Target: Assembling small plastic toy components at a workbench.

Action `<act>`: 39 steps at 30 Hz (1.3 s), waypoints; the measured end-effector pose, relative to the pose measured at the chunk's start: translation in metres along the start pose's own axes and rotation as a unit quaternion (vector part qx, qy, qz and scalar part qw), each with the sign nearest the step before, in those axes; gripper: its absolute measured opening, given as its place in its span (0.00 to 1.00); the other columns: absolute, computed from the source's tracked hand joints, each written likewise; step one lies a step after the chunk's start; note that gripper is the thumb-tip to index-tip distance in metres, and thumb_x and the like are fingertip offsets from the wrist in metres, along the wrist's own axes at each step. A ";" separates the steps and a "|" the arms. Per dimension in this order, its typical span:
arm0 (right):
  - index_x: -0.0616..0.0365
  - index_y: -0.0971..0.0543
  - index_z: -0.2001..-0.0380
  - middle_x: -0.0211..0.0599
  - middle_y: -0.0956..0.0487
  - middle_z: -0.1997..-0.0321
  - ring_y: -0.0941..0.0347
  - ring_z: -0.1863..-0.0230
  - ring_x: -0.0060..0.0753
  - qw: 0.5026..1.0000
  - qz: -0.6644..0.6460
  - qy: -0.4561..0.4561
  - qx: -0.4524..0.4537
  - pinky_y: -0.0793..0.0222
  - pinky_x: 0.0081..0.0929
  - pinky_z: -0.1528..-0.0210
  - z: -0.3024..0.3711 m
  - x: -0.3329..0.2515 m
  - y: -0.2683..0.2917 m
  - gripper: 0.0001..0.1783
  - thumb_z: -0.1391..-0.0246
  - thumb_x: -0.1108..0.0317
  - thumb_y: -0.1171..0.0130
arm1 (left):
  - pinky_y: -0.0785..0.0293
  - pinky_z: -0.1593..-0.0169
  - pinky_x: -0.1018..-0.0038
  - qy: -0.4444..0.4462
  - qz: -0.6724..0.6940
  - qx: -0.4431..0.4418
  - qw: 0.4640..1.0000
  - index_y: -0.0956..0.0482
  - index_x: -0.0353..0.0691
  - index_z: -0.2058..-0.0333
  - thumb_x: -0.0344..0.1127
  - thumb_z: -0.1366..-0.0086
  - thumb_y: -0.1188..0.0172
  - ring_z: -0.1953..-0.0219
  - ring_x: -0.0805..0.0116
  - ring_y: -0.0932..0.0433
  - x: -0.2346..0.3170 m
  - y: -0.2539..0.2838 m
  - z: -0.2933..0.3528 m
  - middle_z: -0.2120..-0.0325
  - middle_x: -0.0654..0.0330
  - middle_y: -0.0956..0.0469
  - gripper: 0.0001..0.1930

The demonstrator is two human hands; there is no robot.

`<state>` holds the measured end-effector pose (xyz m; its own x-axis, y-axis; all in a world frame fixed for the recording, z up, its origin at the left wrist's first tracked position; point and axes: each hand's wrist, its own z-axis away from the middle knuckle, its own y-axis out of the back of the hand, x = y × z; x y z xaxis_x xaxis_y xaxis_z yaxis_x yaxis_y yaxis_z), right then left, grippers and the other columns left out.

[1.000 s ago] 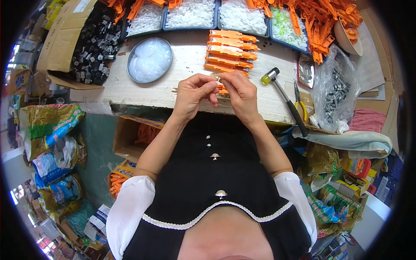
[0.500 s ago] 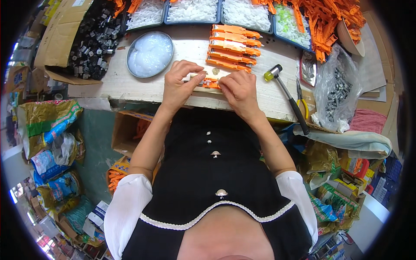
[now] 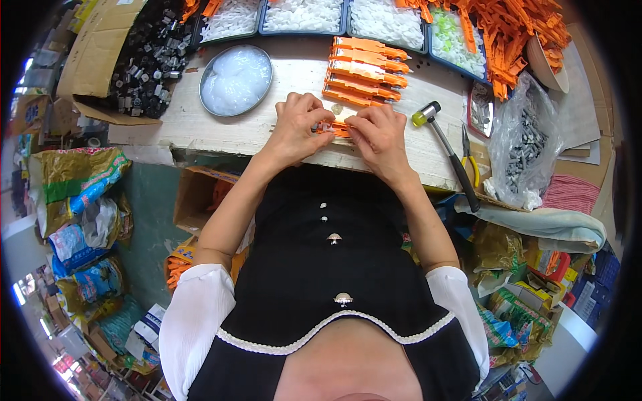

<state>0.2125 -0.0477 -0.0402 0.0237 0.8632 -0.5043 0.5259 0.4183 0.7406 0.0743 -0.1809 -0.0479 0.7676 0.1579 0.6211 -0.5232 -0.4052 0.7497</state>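
Note:
A small orange plastic casing (image 3: 341,131) lies at the front of the bench between my hands. My left hand (image 3: 298,131) is closed, its thumb and index finger pinching at the casing's left part and partly hiding it. My right hand (image 3: 382,139) is closed too, thumb and fingertips on the casing's right end. A small round brass-coloured piece (image 3: 337,108) sits just behind. Farther back, several orange casings (image 3: 366,67) lie stacked in a row, with metal bits at their right ends. Whether a small part is inside my fingertips is hidden.
A round dish of translucent gel (image 3: 236,81) stands left, beside a carton of black and metal parts (image 3: 150,73). Trays of white pieces (image 3: 386,25) line the back. To the right lie a hammer (image 3: 447,150), pliers (image 3: 470,157), and a clear bag of grey parts (image 3: 525,150).
My left hand has shifted right along the orange casing, closer to my right hand, and covers more of it. The whole view has moved slightly.

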 end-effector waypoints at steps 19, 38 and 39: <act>0.53 0.23 0.72 0.35 0.28 0.69 0.32 0.62 0.39 0.924 0.266 -0.269 0.062 0.40 0.41 0.65 0.053 0.147 0.139 0.06 0.57 0.68 0.44 | 0.36 0.61 0.63 -0.198 -0.174 -0.121 0.957 0.22 0.42 0.74 0.37 0.51 0.39 0.64 0.56 0.30 0.080 -0.015 -0.184 0.73 0.56 0.27 0.07; 0.59 0.25 0.76 0.44 0.26 0.73 0.27 0.69 0.45 0.905 0.310 -0.291 0.004 0.35 0.42 0.69 0.033 0.185 0.131 0.06 0.60 0.77 0.51 | 0.30 0.65 0.61 -0.175 -0.163 -0.170 0.956 0.23 0.35 0.75 0.29 0.59 0.43 0.69 0.49 0.25 0.080 -0.089 -0.291 0.76 0.47 0.24 0.09; 0.59 0.25 0.76 0.44 0.26 0.73 0.28 0.68 0.45 0.913 0.298 -0.278 0.017 0.36 0.42 0.68 0.034 0.186 0.132 0.06 0.60 0.77 0.51 | 0.30 0.66 0.62 -0.161 -0.155 -0.146 0.964 0.23 0.35 0.75 0.29 0.59 0.43 0.70 0.49 0.25 0.080 -0.087 -0.291 0.76 0.47 0.24 0.09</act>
<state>0.3149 0.1584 -0.0508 0.7369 0.6540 -0.1709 0.3052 -0.0963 0.9474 0.0735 0.1295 0.0026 0.9545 -0.0752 0.2885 -0.2953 -0.1051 0.9496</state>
